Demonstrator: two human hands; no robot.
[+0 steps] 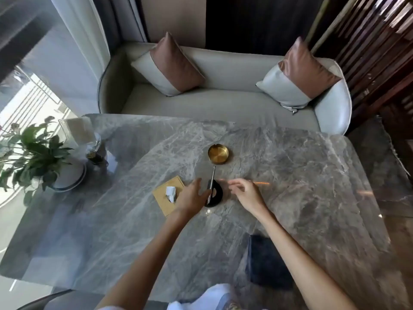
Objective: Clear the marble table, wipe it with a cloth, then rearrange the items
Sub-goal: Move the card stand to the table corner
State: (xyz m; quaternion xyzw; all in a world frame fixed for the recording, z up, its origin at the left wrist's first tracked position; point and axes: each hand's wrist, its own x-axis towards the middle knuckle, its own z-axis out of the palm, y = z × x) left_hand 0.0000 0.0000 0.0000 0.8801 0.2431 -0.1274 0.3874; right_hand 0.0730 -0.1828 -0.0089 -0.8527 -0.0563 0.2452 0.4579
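Note:
On the grey marble table (290,175) a round gold dish (218,154) sits at the middle. In front of it stands a black round base (215,194) with a thin metal rod (211,182) rising from it. A wooden tissue box (167,194) with white tissue poking out lies to its left. My left hand (192,195) hovers over the box's right edge, its fingers spread and touching the base's left side. My right hand (245,193) is just right of the base with fingers loosely curled; nothing is visibly held. A dark cloth (268,260) lies near the front edge.
A potted plant (40,157) in a white pot and a clear acrylic sign stand (78,133) occupy the table's left end, with a glass item (95,151) beside them. A pale sofa (223,97) with two cushions runs along the far side. A slatted wooden screen (368,52) stands at right.

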